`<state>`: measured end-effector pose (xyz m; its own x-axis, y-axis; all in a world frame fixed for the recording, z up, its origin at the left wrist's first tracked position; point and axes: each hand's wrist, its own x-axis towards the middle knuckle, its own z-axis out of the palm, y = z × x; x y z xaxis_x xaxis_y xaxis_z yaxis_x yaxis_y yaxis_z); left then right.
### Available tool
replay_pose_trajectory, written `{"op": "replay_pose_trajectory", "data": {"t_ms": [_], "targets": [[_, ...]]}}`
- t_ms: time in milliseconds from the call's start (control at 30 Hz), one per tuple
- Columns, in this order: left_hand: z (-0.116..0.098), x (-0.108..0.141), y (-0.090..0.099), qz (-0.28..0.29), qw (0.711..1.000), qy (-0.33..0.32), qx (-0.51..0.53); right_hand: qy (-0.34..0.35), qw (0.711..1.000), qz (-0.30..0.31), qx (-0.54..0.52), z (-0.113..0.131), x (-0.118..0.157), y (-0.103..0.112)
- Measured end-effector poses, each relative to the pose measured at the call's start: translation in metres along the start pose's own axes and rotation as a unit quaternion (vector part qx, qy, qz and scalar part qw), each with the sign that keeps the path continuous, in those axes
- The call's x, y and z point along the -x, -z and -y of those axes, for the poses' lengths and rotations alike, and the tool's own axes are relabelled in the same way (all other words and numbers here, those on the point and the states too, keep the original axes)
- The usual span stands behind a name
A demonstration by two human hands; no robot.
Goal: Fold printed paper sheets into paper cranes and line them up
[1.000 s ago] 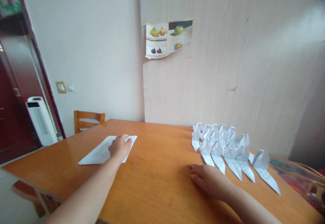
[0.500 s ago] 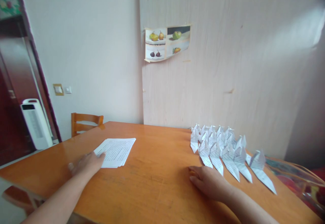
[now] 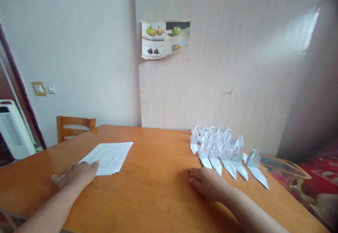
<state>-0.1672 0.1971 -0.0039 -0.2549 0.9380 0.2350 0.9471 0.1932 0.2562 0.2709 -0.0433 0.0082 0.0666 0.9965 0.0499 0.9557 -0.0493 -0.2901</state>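
A stack of printed white sheets lies on the left part of the orange wooden table. My left hand rests at its near left corner, fingers spread, with the thumb over the paper's edge. Toward the right, my right hand lies on the tabletop with its fingers loosely curled and slightly apart, nothing visible in them. Just beyond it stand several folded paper figures in rows, made of printed paper, with pointed tips and long tails facing me.
A wooden chair stands behind the table's left side. Fruit pictures hang on the pale panel. At the far right, beside the table, are a clear plastic bag and red items. A white appliance stands far left.
The view has turned a little to the right, so the table and its objects appear further left. My left hand's fingers look more spread; my right hand stays in about the same place.
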Motion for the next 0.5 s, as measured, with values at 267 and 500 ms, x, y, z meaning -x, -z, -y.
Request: {"op": "replay_pose_trajectory", "data": {"t_ms": [267,500], "targets": [[-0.0013,-0.0001,-0.0012,0.006,0.999,0.005,-0.036,0.003,1.000,-0.001,-0.005,-0.0003,-0.0002,0.0005],[-0.0029,0.0007,0.0003,0.018,0.999,0.015,-0.036,0.002,1.000,0.001,-0.008,-0.0009,-0.0012,0.0000]]}}
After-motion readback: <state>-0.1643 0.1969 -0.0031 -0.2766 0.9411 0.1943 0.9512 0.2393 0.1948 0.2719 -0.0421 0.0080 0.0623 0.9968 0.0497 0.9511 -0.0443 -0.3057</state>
